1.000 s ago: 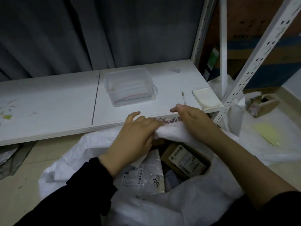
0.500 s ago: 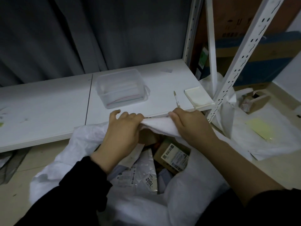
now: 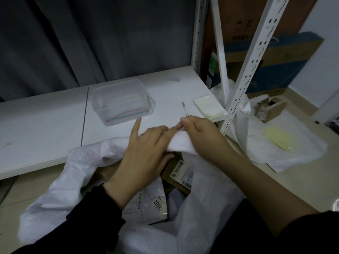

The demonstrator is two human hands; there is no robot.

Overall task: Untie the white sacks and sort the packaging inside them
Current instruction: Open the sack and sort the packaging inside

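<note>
A white sack (image 3: 205,198) lies open on the floor in front of the low shelf. Inside it I see a grey mailer bag with a label (image 3: 152,204) and a brown cardboard box with a label (image 3: 180,176). My left hand (image 3: 145,156) and my right hand (image 3: 203,132) meet at the far rim of the sack. Both pinch the rolled white edge against the shelf's front edge. My left index finger points up, free of the fabric. The lower contents of the sack are hidden by my arms.
A clear plastic box (image 3: 121,101), a pen (image 3: 185,109) and a pad of pale sheets (image 3: 209,107) lie on the white shelf (image 3: 45,121). A slotted shelf post (image 3: 244,77) stands at right. Beyond it are another white sack (image 3: 286,143), a yellow sheet (image 3: 278,138) and a small open carton (image 3: 269,110).
The view has shifted right and closer. My hands have come together on the sack's rim, and my left index finger has lifted off it.
</note>
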